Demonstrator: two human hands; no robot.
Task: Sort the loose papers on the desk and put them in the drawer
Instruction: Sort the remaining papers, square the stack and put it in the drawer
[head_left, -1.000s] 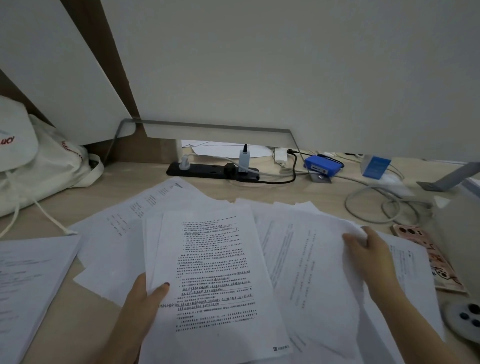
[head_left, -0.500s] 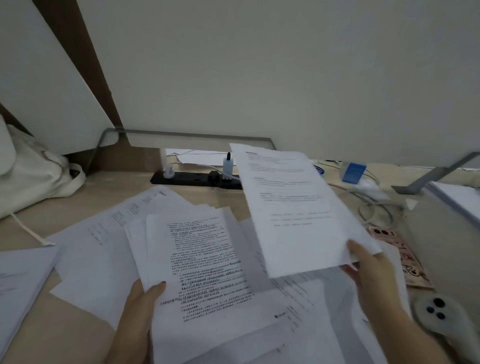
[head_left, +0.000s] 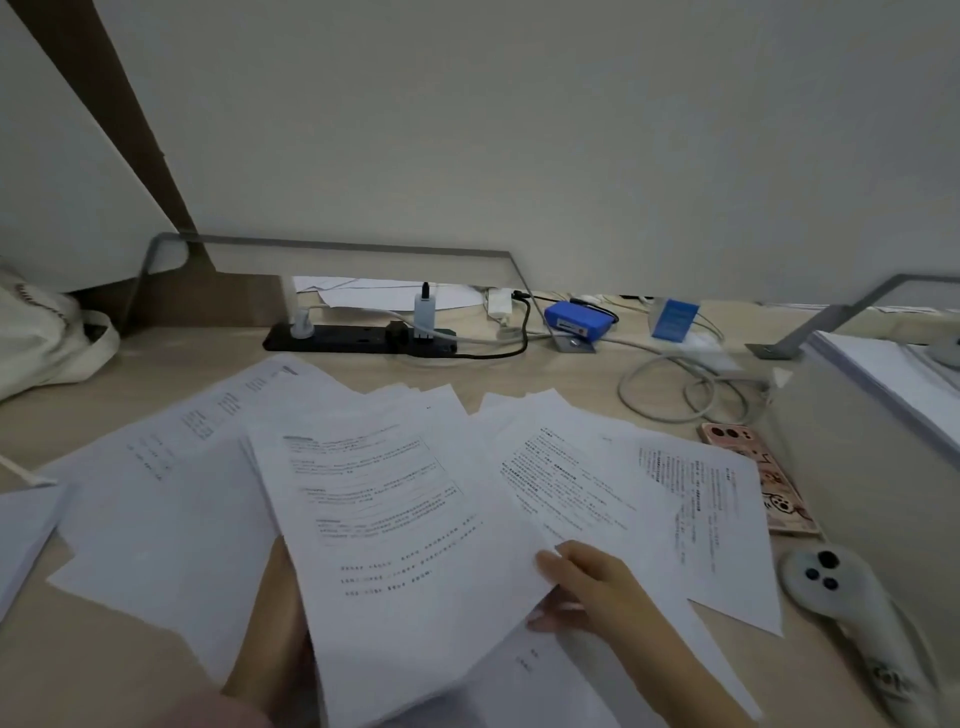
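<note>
**Paper sorting: top sheet pinched in right hand**

Clock reference: 12 o'clock points to the wall and 6 o'clock to the person, with the dial centred on the top sheet.

**Hands**
- The right hand (head_left: 587, 587) grasps the top sheet (head_left: 395, 519) at its 4 o'clock edge. The thumb lies on the printed face and the fingertips (head_left: 540, 621) curl beneath the edge.
- The left hand (head_left: 280, 623) sits at 7 o'clock, against the left edge of the pile under the top sheet. Its fingers are hidden by the paper, so whether they grip or lie released cannot be told.

**Task items**
- The top sheet lies printed face up, its head turned toward 11 o'clock. It covers several sheets whose edges show along its left side.
- The loose papers (head_left: 156, 499) fan across the desk (head_left: 545, 379) from 9 o'clock round to 3 o'clock, overlapping one another, with print visible on most.

**Surroundings**
- 12 o'clock: a black power strip (head_left: 358, 338) with plugs in it, near the wall.
- 1 o'clock: a blue pack (head_left: 576, 319).
- 2 o'clock: a coiled pale cable (head_left: 675, 389).
- 3 o'clock: a phone (head_left: 753, 467) in a pink case, partly covered by the rightmost sheet.
- 4 o'clock: a white controller (head_left: 841, 597), just beside that sheet's corner.
- 10 o'clock: a cloth bag (head_left: 41, 332)
</note>
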